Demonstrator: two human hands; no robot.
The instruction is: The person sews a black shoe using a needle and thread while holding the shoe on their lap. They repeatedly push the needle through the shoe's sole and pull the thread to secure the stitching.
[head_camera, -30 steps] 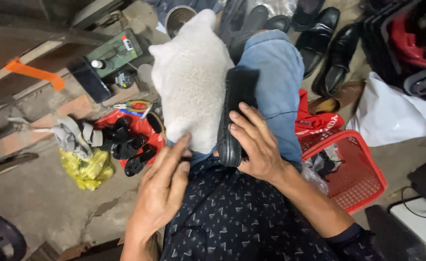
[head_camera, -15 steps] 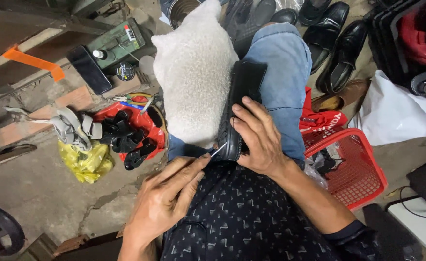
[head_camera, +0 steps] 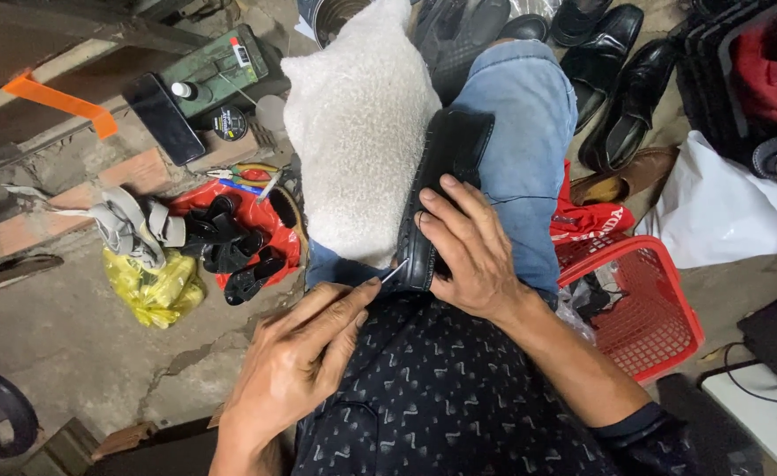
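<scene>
The person is sitting low over a cracked concrete floor (head_camera: 62, 353), with a white fleecy cushion (head_camera: 358, 132) resting on the lap and against the jeans-clad leg (head_camera: 530, 141). A black shoe (head_camera: 441, 185) is lying sole-edge up between the cushion and that leg, and the right hand (head_camera: 468, 251) is pressing down on it, fingers spread over the sole and closed around its edge. Since only the palm and the soft cushion are bracing it, the shoe could roll or slide if the pressure eases, and the stitch line would likely wander.

The left hand (head_camera: 305, 361) is pinching a thin metal needle (head_camera: 395, 271) between thumb and fingertips, its tip sitting at the heel end of the sole, just beside the right thumb. Judging by that closeness, a slip or a sudden push through the tough edge could drive the point into the right hand, or bend the needle.

On the floor to the left, a red bag (head_camera: 256, 220) is holding black rubber heel pieces, with pliers (head_camera: 243, 172) just beside it, a yellow bag (head_camera: 155, 286) near it and a dark phone (head_camera: 164, 119) further back. A red plastic basket (head_camera: 644, 308) is standing to the right. None of these is touching either hand, so a dropped needle could easily be lost among this clutter.
</scene>
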